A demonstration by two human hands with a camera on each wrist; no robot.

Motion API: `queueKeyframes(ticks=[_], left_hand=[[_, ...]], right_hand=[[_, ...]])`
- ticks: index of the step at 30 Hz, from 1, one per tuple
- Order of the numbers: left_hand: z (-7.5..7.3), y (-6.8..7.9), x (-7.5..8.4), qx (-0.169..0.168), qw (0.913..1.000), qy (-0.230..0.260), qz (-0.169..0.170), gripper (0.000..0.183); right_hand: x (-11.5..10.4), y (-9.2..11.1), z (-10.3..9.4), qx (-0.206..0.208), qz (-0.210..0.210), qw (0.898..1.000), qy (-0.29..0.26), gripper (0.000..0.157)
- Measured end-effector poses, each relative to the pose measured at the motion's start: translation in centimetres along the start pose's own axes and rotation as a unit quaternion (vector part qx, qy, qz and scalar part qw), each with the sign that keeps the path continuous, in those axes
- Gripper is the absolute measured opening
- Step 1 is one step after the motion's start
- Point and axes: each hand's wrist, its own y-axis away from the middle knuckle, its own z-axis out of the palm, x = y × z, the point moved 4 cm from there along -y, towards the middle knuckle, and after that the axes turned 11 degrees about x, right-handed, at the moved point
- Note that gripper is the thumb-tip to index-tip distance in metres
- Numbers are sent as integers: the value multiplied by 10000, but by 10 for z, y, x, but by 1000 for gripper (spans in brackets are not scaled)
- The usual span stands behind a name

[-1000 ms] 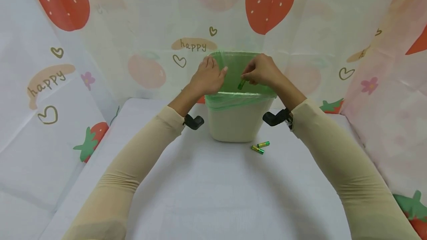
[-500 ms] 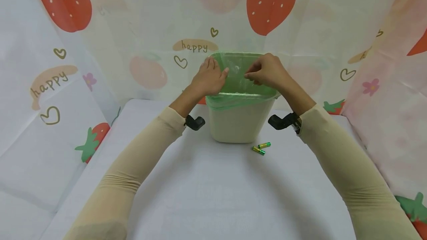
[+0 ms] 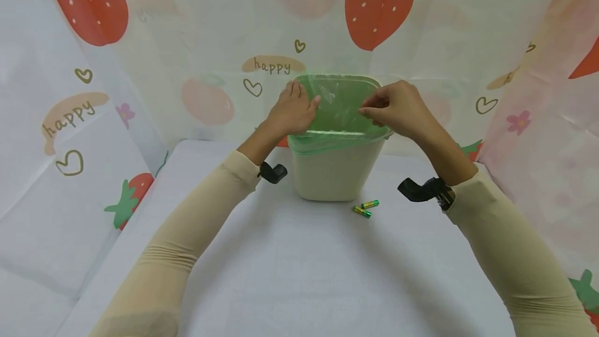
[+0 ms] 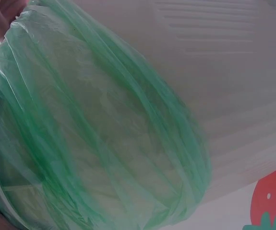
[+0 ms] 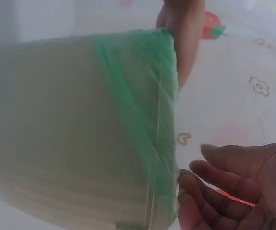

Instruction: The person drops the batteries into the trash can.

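A pale trash can (image 3: 336,173) lined with a green plastic bag (image 3: 323,144) stands upright in the head view. My left hand (image 3: 292,108) rests at its left rim, fingers fairly straight and thumb over the opening; only a sliver shows at the lower left of the left wrist view. My right hand (image 3: 398,108) is at the right rim, its fingers loosely bent. Nothing shows between those fingers (image 5: 219,191) in the right wrist view. Two green and yellow batteries (image 3: 362,211) lie close together on the white cloth in front of the can. The can's bottom inside is hidden.
White cloth (image 3: 299,274) covers the table under the can and batteries. A printed strawberry curtain (image 3: 210,25) hangs close behind the can, and more printed cloth stands at both sides. Each wrist wears a black camera mount (image 3: 421,190).
The green battery pinched in my right hand a second ago left its fingers over the can. That hand then drew back to the right. My left hand stayed at the rim.
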Motion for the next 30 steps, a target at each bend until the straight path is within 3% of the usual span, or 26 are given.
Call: queueKeyframes(ticks=[15,30], left_hand=[[0,2,-1,-16,10000,50,-5,72],[-1,3,0,-9,9998,182,12,72]], right_hand=[[3,43,-6,191,-97,9997,-151,13],[14,80,6,85,-222,9992,-331,11]])
